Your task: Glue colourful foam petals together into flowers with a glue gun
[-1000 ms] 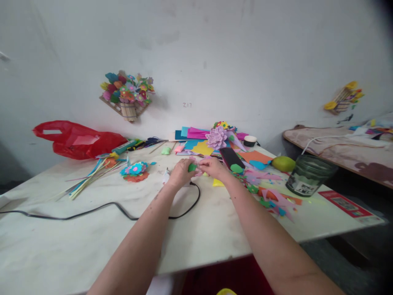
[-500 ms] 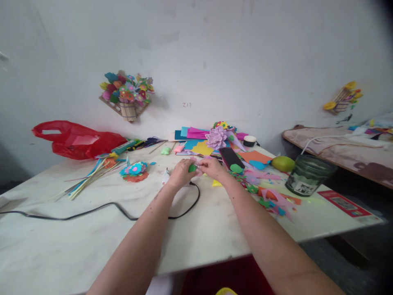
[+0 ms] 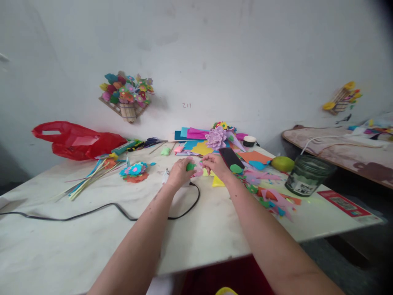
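My left hand (image 3: 179,172) is closed around a small green foam piece (image 3: 190,166), which shows between thumb and fingers. A pink foam flower shape (image 3: 198,169) sits just right of that piece, between my two hands; I cannot tell whether it is held or lies on the table. The fingers of my right hand (image 3: 214,164) are bent into a pinch a short way to the right, and what is in them is too small to make out. A white device (image 3: 165,177) with a black cord (image 3: 118,207) is partly hidden behind my left hand.
A blue layered foam flower (image 3: 135,169) and thin sticks (image 3: 87,178) lie to the left, near a red plastic bag (image 3: 82,141). Foam sheets, a purple flower (image 3: 216,138) and a phone (image 3: 231,158) lie beyond my right hand. A green glass jar (image 3: 307,176) stands at right.
My right hand has moved slightly right, away from my left, and its fingers have parted from the green piece. More of the pink flower shape now shows. My left hand has hardly moved.
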The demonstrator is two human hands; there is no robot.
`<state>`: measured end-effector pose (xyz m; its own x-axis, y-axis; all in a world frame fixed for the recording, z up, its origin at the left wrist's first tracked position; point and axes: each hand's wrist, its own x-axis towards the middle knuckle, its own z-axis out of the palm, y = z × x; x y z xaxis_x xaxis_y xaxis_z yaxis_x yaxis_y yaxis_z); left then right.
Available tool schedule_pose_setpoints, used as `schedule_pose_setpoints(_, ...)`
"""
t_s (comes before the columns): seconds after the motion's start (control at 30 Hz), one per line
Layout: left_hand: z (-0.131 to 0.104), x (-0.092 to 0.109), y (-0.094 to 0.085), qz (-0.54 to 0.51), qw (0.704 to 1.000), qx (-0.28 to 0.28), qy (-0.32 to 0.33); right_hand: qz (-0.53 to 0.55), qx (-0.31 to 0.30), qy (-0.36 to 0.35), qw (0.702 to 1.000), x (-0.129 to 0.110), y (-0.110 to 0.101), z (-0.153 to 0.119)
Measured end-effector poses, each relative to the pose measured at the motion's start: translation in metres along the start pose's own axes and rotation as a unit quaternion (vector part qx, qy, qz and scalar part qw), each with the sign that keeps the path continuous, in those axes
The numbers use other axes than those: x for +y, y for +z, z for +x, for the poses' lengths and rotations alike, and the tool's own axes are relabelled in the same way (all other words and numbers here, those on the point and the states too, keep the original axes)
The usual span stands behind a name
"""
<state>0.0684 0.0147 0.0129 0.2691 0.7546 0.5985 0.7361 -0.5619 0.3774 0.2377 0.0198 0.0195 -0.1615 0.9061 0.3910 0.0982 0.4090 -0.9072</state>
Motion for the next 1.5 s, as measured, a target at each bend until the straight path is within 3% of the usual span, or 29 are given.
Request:
schedule_pose_setpoints(0.2, -0.0001, -0.0035, 0.002, -0.006, 1.0, 0.012, -0.006, 0.192, -0.01, 0.035, 0.981, 0.0039, -0.0052, 0.0015)
schedule_pose_setpoints(0.47, -0.0004, -0.0072, 0.0043, -0.017, 1.0, 0.023, 0.009, 0.262, -0.024, 0.073, 0.962, 0.0023, -0.0057, 0.0006)
schedule_pose_setpoints(0.87, -0.0008, -0.0076, 0.0046, -0.03, 0.999, 0.025, 0.005, 0.273, -0.031, 0.123, 0.954, 0.0031, -0.0088, 0.0007)
schedule_pose_setpoints(1.1, -0.0004, -0.0063, 0.0032, -0.037, 0.999, 0.027, -0.007, 0.206, -0.001, 0.074, 0.976, 0.0039, -0.0052, 0.0007)
schedule_pose_setpoints(1.5, -0.0002, -0.0062, 0.004, -0.038, 0.999, 0.037, 0.006, 0.127, 0.03, 0.052, 0.99, 0.0027, -0.0047, 0.002)
